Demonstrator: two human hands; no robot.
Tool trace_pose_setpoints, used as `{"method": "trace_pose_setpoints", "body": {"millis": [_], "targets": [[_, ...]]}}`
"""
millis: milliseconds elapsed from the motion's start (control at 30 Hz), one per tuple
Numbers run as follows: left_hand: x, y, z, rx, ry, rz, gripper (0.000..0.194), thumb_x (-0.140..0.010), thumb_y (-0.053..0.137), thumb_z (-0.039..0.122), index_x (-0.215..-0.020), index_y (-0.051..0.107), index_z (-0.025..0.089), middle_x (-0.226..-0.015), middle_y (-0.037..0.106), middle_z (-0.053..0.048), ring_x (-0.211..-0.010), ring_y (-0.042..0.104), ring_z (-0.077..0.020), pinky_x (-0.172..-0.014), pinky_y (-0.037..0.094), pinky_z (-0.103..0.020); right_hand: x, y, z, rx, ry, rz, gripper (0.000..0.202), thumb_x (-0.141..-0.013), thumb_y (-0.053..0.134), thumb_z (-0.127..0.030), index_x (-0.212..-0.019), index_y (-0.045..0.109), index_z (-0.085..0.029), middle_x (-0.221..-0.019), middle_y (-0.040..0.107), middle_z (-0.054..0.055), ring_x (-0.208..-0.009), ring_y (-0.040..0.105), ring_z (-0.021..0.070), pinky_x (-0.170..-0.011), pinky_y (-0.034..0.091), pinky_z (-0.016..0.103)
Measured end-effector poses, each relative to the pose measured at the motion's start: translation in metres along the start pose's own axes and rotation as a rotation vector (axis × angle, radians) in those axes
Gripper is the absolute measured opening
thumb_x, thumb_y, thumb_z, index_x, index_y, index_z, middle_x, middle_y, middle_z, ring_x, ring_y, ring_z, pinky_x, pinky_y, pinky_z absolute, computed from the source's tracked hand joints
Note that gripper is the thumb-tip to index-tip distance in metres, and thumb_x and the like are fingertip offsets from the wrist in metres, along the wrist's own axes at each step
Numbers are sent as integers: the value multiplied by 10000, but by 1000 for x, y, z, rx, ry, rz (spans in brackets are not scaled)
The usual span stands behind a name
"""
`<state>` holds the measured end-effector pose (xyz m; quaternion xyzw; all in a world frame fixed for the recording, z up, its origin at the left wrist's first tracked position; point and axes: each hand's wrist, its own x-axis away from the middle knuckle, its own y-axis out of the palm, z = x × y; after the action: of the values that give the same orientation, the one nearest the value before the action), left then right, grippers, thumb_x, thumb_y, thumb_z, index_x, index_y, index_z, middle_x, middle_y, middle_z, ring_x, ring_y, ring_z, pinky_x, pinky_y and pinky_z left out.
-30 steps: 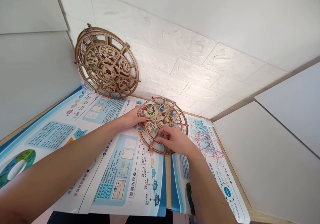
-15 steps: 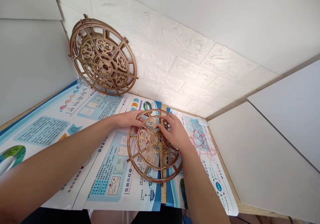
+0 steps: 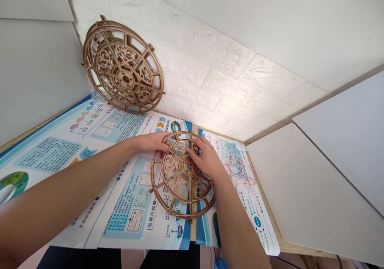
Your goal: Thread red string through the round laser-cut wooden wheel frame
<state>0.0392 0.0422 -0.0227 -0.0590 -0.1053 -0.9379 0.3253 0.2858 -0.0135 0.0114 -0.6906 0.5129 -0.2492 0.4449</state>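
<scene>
A round wooden openwork wheel (image 3: 179,189), with scroll cut-outs and a central hub, lies on the printed sheets in front of me. Reddish and white wire (image 3: 163,177) runs around its rings, and a strand crosses near the hub. At the wheel's upper left, my left hand (image 3: 156,143) grips the rim, thumb above and fingers curled partly out of sight below. My right hand (image 3: 207,160) bends over the upper right of the wheel, with thumb and fingers closed at the wire on the inner ring. The fingertips partly cover the strand there.
More wooden wheels (image 3: 126,79) with wire lean together against the white brick-patterned wall (image 3: 228,87) at back left. Tangled thin red wire (image 3: 241,171) lies to the right. Printed sheets (image 3: 48,153) cover the wooden table; white panels (image 3: 312,181) stand at both sides.
The whole view has shifted slightly. Both hands stay at nearly the same places on the wheel, with only small finger movement.
</scene>
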Motion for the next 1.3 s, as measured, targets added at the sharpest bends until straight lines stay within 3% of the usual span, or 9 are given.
{"method": "trace_pose_setpoints", "body": {"millis": [200, 433, 1033, 1300], "targets": [[-1, 2, 2, -1, 9, -19, 597, -710, 746, 199, -1290, 607, 234, -687, 638, 32, -548, 589, -154, -497, 457, -232, -1, 2, 3, -76, 10, 6, 283, -977, 598, -325, -1233, 648, -216, -1140, 607, 86, -1053, 604, 235, -955, 482, 394], [1, 5, 7, -10, 5, 17, 568, -675, 720, 193, -1232, 607, 204, -652, 629, 39, -516, 558, -145, -482, 457, -237, 1, 4, -3, 32, 29, 18, 294, -997, 578, -330, -1262, 636, -216, -1133, 606, 92, -1052, 613, 253, -936, 486, 402], [0, 3, 5, -84, -5, 27, 458, -649, 656, 186, -1102, 585, 187, -682, 646, 31, -533, 571, -148, -496, 469, -247, 0, 7, 1, 10, -4, 5, 261, -1000, 566, -305, -1245, 600, -225, -1174, 597, 91, -1084, 604, 261, -979, 476, 432], [-3, 2, 2, -87, -4, 39, 470, -639, 654, 184, -1105, 587, 184, -676, 638, 28, -527, 567, -151, -497, 461, -252, -3, 8, 1, 34, 3, -12, 263, -1002, 532, -297, -1238, 605, -209, -1151, 600, 93, -1004, 613, 251, -893, 495, 409]]}}
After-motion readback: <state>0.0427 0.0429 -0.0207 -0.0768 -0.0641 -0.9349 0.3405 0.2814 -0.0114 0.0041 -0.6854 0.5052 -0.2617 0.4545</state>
